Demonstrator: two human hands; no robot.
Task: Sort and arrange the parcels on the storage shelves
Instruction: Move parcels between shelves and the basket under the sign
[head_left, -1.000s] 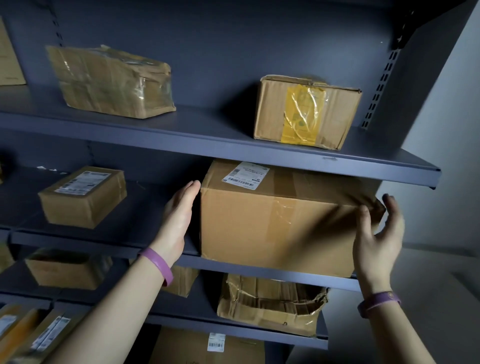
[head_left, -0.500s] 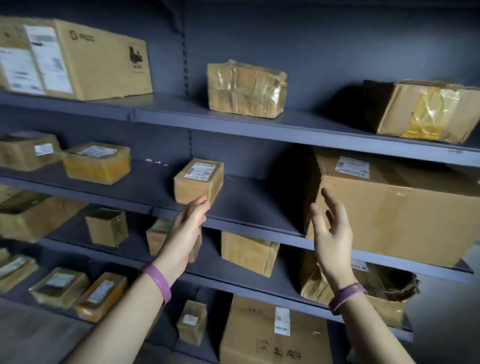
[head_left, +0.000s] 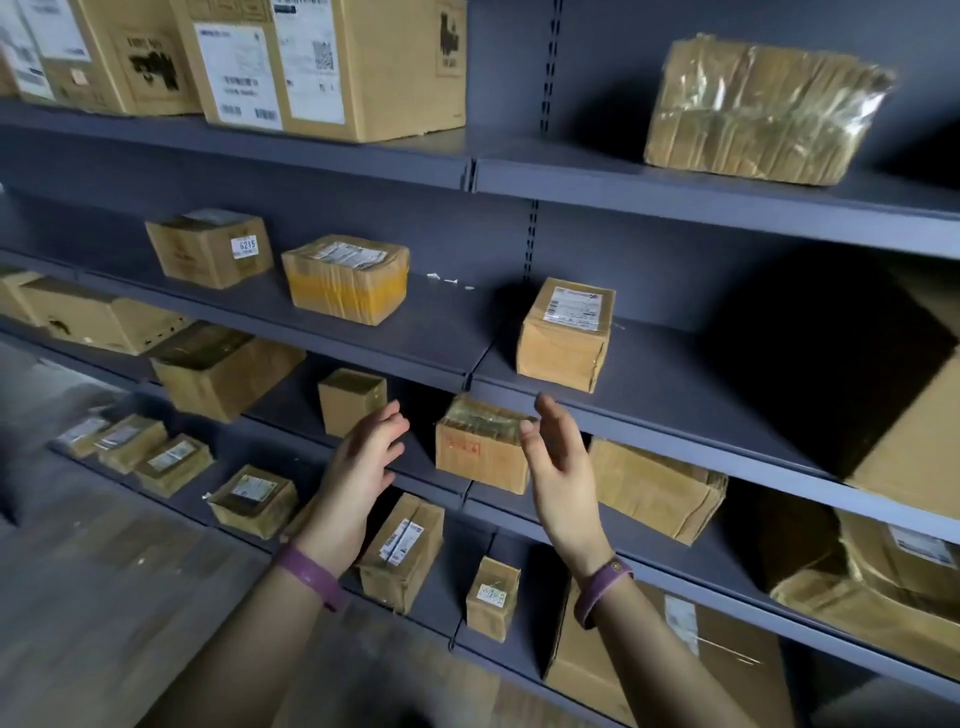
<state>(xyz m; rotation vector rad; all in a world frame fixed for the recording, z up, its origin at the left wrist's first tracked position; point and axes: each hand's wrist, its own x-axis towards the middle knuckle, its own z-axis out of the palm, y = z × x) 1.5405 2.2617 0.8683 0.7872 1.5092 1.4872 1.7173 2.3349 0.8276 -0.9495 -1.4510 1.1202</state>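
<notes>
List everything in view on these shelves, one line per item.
Shelving: one unit, dark grey, across the view.
Printed cartons: about three, brown with white labels, top shelf left.
Tape-wrapped parcel: one, brown, top shelf right.
Box marked 6215: one, brown, second shelf left.
Yellow-taped parcel: one, brown and yellow, beside it.
Labelled box: one, brown, second shelf middle.
Large carton: one, brown, second shelf far right, cut off.
Red-stamped box: one, brown, third shelf middle.
Other parcels: many, brown, lower shelves.
Wristbands: two, purple, one per wrist.
Left hand: open, empty, before the third shelf.
Right hand: open, empty, right of it.
</notes>
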